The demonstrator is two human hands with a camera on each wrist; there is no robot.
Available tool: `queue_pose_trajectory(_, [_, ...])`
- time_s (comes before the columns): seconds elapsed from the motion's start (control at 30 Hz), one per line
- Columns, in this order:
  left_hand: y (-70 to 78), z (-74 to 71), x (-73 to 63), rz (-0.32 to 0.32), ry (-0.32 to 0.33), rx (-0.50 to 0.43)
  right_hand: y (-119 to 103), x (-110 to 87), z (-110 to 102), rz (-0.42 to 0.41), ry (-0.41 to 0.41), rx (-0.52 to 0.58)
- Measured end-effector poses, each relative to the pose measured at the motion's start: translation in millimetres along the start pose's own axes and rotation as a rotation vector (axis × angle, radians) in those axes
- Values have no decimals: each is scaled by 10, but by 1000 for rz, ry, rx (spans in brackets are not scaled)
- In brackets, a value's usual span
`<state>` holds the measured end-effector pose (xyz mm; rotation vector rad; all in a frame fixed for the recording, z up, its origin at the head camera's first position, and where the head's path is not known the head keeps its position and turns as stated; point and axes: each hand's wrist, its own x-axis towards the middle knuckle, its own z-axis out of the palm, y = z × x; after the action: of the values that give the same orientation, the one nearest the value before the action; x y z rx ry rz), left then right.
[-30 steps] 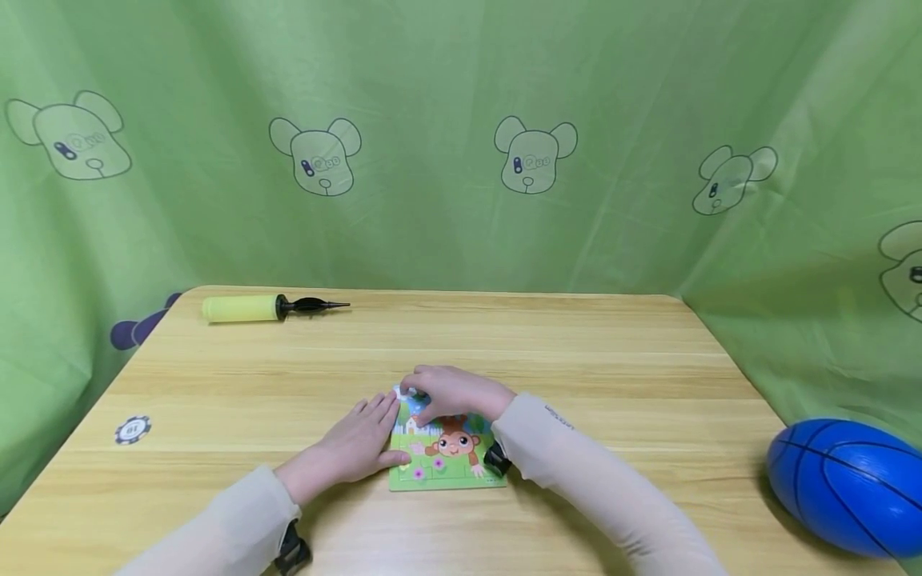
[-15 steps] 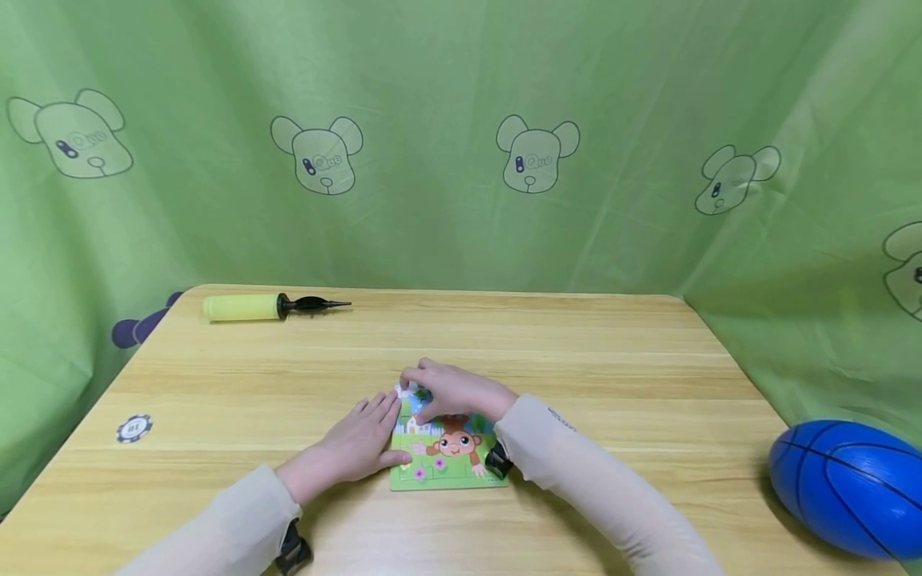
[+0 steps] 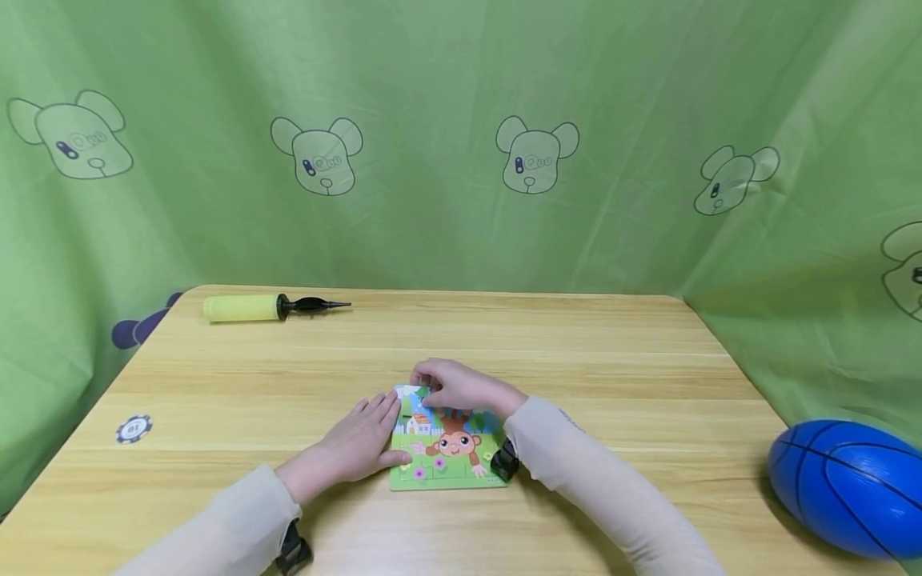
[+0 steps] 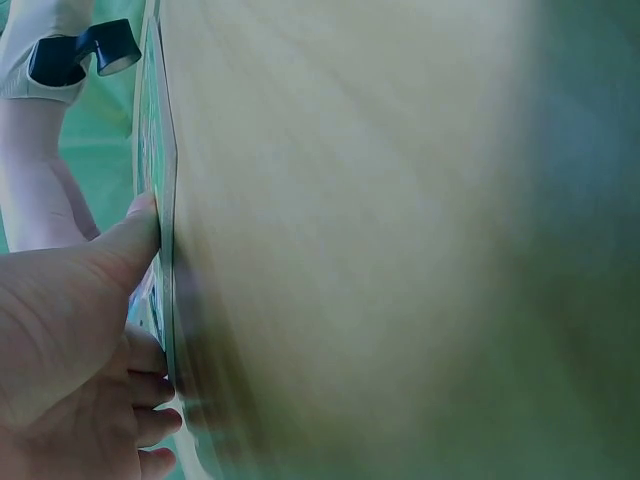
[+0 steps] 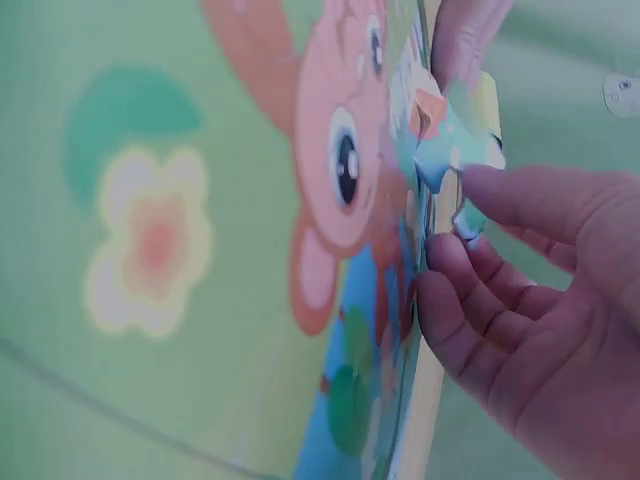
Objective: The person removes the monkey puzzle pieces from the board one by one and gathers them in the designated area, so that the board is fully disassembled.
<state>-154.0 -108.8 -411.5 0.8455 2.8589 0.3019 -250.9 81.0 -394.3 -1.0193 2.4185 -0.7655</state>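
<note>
A jigsaw puzzle (image 3: 454,466) with a cartoon monkey, a small house and flowers lies in its flat tray on the table. My left hand (image 3: 358,445) lies along the puzzle's left edge, fingers straight, with the thumb over its lower left part. In the left wrist view the left hand (image 4: 80,345) touches the board's edge. Over the puzzle's upper part, my right hand (image 3: 461,386) pinches a puzzle piece. In the right wrist view this puzzle piece (image 5: 447,147) stands tilted up from the board at the thumb of the right hand (image 5: 560,290); the fingertips partly hide the area below.
A wooden table (image 3: 576,344) carries everything. At the back left lies a yellow hand pump (image 3: 245,308) with a black nozzle. A poker chip (image 3: 134,429) is on the left, a blue ball (image 3: 846,488) on the right. Green curtain (image 3: 432,72) surrounds the table.
My right hand has shifted slightly right, uncovering more of the puzzle's upper left, where a piece now appears tilted. The left hand stays in place.
</note>
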Motion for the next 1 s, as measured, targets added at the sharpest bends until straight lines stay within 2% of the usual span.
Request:
queue_pose_trajectory(0.23, [-4,15,2,-5,8,2,70,-18,-20,31,35,222])
queue_pose_trajectory(0.43, [0,9,2,-7,3,-2,85,-37,-50,142,68,345])
queue_pose_trajectory(0.57, [-4,14,7,-2,4,-3,107,-91,-118,155,98,423])
queue_pose_trajectory(0.77, [-13,30,10,0,9,1,230,-235,-257,130,160,489])
queue_pose_trajectory(1.0, [-18,36,8,-2,6,1,463,-446,-454,194,232,487])
